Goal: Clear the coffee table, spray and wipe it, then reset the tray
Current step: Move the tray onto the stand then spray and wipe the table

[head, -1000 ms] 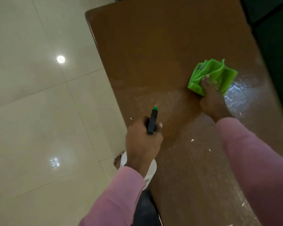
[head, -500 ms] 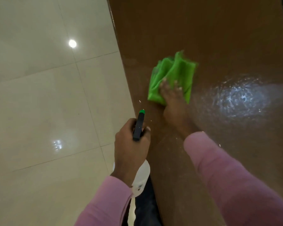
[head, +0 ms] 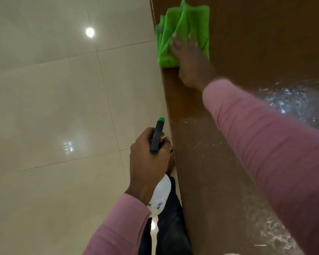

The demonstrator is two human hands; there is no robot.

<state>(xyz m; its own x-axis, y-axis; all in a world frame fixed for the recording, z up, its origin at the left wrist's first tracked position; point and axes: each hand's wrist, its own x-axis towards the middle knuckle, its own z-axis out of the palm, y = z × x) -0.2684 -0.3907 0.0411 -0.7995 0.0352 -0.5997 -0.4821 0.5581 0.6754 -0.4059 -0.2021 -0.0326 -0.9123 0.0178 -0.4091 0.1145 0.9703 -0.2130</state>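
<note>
The brown coffee table (head: 256, 43) fills the right side of the head view, with wet streaks on its top. My right hand (head: 191, 65) presses flat on a folded green cloth (head: 184, 24) at the table's left edge, fingers spread over it. My left hand (head: 147, 162) is beside the table's left edge, closed around a white spray bottle (head: 161, 192) with a dark trigger head and green nozzle (head: 157, 135) pointing away from me. No tray is in view.
Glossy cream floor tiles (head: 53, 126) lie left of the table, with light reflections. My dark trouser leg (head: 169, 227) stands close against the table's left edge, below the bottle.
My right hand has slid the green cloth leftward across the table to its left edge. The view has shifted right and closer. My left hand keeps hold of the bottle.
</note>
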